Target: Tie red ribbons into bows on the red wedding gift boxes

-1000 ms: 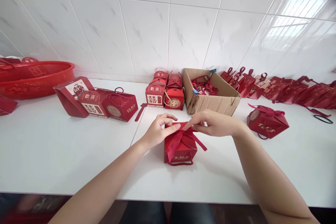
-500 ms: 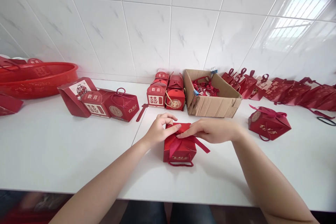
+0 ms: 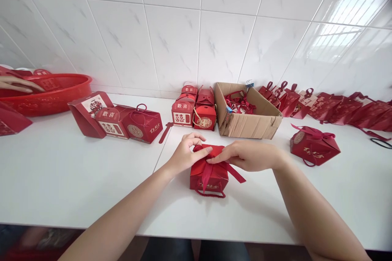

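A red gift box [image 3: 199, 179] with gold lettering sits on the white table in front of me, its rope handle hanging at the front. Over its top a red ribbon [image 3: 207, 174] is tied, with two tails falling forward and to the right. My left hand [image 3: 190, 151] lies at the box's upper left, thumb and curled fingers closed on the ribbon near the knot. From the right, my right hand [image 3: 248, 155] reaches over the lid, its fingers closed on the ribbon at the knot. The pinched part is mostly hidden by the fingers.
A cardboard box [image 3: 249, 124] with red ribbons stands behind, beside small red boxes [image 3: 183, 118]. Left are more gift boxes [image 3: 113, 122] and a red basin [image 3: 67, 94], with another person's hand [image 3: 18, 83]. Right are a ribboned box [image 3: 315, 147] and several red bags [image 3: 324, 106].
Another person's hand has come into view over the basin at the left. The front ribbon tail has shifted slightly right; my hands keep nearly the same position on the box.
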A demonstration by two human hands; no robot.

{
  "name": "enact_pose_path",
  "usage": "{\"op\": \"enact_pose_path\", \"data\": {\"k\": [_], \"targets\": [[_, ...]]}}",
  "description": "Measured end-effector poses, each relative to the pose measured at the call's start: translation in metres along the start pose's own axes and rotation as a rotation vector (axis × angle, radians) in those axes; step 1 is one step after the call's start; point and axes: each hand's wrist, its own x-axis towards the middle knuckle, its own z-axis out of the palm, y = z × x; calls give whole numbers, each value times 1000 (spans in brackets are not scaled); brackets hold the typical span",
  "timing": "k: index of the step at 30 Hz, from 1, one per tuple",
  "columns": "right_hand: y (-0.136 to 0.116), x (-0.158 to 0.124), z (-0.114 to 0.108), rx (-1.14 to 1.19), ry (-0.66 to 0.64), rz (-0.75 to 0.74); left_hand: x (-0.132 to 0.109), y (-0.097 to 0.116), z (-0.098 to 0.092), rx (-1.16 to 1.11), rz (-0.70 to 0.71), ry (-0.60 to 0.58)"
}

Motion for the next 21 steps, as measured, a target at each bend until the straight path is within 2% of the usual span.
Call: {"op": "enact_pose_path", "data": {"k": [9,13,21], "targets": [[-5,-6,-9,24,188,114,-7,5,6,-335,-160,-137],[1,-3,-8,35,166,114,-7,5,5,-368,-184,-183],[12,-2,-13,64,126,74,-8,6,5,-289,-156,-206]]}}
